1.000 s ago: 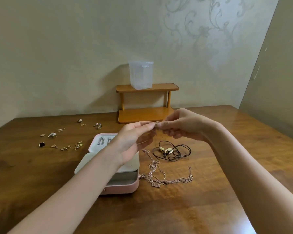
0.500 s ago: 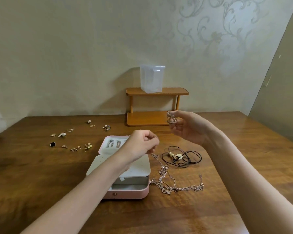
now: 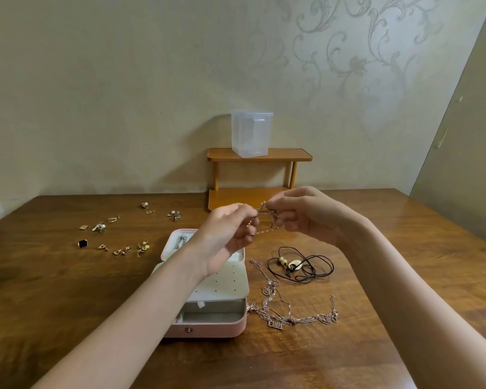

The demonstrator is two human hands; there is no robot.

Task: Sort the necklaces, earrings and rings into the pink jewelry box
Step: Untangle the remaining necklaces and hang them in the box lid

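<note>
Both hands, the left hand and right hand, hang above the open pink jewelry box, blocking its rear compartments. Its front tray lies unobstructed. Tangled chain necklaces and a black cord necklace crowd its right side; scattered earrings lie well left.

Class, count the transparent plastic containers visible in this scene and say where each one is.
1. The clear plastic container stands on the top shelf of the small wooden rack against the wall; none appears hidden.

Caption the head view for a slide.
Both hands hold a thin chain necklace above the open pink jewelry box.
</note>
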